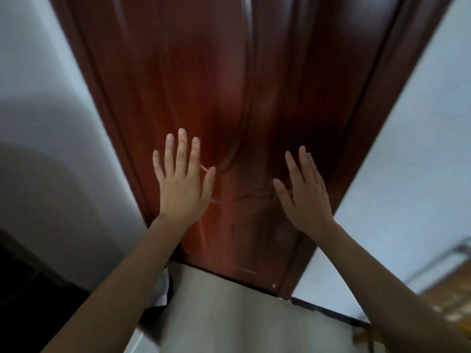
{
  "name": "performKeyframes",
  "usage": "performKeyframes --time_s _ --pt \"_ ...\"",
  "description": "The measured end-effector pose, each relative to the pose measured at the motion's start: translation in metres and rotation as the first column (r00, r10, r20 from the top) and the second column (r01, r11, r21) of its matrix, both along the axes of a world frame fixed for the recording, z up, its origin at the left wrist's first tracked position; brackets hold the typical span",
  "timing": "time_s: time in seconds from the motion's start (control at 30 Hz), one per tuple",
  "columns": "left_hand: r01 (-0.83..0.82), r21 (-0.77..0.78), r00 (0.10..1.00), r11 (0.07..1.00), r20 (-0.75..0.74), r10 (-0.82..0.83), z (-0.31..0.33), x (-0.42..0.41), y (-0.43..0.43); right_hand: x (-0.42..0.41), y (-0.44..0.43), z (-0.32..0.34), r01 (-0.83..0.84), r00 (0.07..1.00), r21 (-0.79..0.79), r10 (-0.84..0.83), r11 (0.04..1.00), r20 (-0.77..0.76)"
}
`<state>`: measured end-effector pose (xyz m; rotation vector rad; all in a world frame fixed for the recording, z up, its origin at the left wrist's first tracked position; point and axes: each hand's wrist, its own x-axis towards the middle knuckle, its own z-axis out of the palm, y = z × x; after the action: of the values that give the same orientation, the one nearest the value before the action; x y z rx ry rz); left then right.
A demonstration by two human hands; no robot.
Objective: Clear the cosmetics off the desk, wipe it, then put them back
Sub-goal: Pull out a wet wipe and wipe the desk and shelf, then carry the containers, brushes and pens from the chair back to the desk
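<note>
Both my hands are raised in front of a reddish-brown wooden door (229, 85). My left hand (182, 179) has its fingers straight and spread, back towards me, and holds nothing. My right hand (304, 192) is also flat with straight fingers and empty. Whether the palms touch the door cannot be told. No desk and no cosmetics are in view. The picture is blurred.
White walls (38, 85) flank the door on both sides. A pale tiled floor (229, 314) lies below the door, with a dark skirting line (331, 310) at the right. A wooden piece of furniture (448, 296) shows at the lower right edge.
</note>
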<state>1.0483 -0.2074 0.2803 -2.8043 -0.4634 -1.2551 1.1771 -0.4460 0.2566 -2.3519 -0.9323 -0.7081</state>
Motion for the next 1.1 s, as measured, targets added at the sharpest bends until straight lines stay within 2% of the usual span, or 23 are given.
performKeyframes --time_s 0.27,0.43,0.53,0.73,1.1 --pt "0.338 -0.041 0.937 0.940 -0.074 -0.341 -0.027 0.064 -0.283 -0.036 -0.310 -0.029 0.340 0.939 0.044 -0.336 0.939 -0.075" --pt "0.496 -0.115 0.849 0.861 -0.148 -0.508 -0.060 0.069 -0.459 -0.077 -0.495 -0.052 0.500 0.856 0.034 -0.489 0.865 -0.167" --pt "0.564 -0.164 0.777 0.809 -0.228 -0.587 -0.074 0.069 -0.536 -0.091 -0.572 -0.063 0.585 0.788 -0.010 -0.572 0.811 -0.229" --pt "0.643 -0.243 0.633 0.726 -0.366 -0.683 -0.106 0.081 -0.618 -0.081 -0.652 -0.087 0.649 0.717 -0.027 -0.623 0.760 -0.311" --pt "0.621 -0.443 0.459 0.647 -0.463 -0.758 -0.177 0.186 -0.688 0.014 -0.703 -0.140 0.664 0.607 -0.095 -0.609 0.741 -0.510"
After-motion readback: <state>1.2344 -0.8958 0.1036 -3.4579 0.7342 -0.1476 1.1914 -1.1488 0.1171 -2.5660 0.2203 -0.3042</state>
